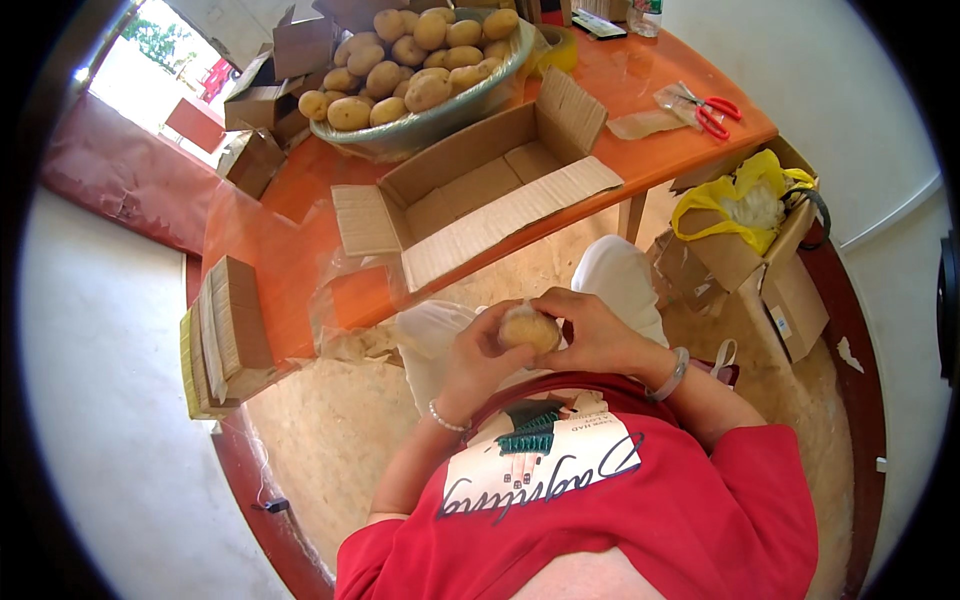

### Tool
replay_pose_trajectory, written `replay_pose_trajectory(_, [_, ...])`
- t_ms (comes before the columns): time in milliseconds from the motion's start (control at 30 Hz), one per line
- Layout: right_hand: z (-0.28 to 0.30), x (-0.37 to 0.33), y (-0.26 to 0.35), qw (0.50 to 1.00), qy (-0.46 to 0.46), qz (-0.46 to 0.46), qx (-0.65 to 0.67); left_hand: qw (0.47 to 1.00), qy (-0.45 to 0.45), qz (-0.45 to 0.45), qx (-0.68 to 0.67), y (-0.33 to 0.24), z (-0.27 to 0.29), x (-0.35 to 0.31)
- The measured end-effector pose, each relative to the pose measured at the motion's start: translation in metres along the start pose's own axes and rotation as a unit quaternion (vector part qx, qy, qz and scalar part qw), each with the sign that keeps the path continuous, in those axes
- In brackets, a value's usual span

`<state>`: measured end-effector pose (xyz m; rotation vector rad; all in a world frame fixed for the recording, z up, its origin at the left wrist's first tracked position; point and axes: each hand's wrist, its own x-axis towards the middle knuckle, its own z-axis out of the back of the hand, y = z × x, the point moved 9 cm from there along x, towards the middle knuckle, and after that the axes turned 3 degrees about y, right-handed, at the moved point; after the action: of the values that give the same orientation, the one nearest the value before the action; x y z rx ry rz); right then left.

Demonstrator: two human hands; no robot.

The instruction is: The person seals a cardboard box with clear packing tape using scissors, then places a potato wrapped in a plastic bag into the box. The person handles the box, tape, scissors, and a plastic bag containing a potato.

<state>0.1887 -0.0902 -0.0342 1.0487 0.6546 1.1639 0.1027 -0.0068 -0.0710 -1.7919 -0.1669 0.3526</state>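
Observation:
Above my lap, a potato (530, 330) sits between my two hands, with what looks like thin clear film around it. My left hand (478, 352) curls around its left side, thumb across the near face. From the right, my right hand (598, 332) grips it with thumb and fingers. On the table edge ahead stands an open cardboard box (513, 222), its flaps folded outward and its visible inside bare. Behind the box, a wide basin (440, 125) lined with clear plastic is heaped with potatoes (428, 92).
Red-handled scissors (716, 116) lie on the orange table (650, 80) near clear wrap. A carton (238, 325) stands at the left end. Cardboard boxes with a yellow plastic bag (745, 200) are at right. Small boxes (262, 105) crowd the far left.

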Motion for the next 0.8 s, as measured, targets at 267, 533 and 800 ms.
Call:
replay_pose_trajectory(267, [0.016, 0.004, 0.003, 0.991, -0.058, -0.076, -0.093, 0.988, -0.114, -0.027, -0.099, 0.002, 0.024, 0.005])
replay_pose_trajectory(533, [0.005, 0.003, -0.025, 0.991, -0.096, -0.085, 0.034, 0.972, -0.032, -0.02, -0.233, 0.007, 0.005, 0.01])
replay_pose_trajectory(800, [0.012, -0.002, -0.024, 0.991, -0.087, -0.06, 0.085, 0.962, 0.043, 0.071, -0.259, 0.016, -0.01, 0.001])
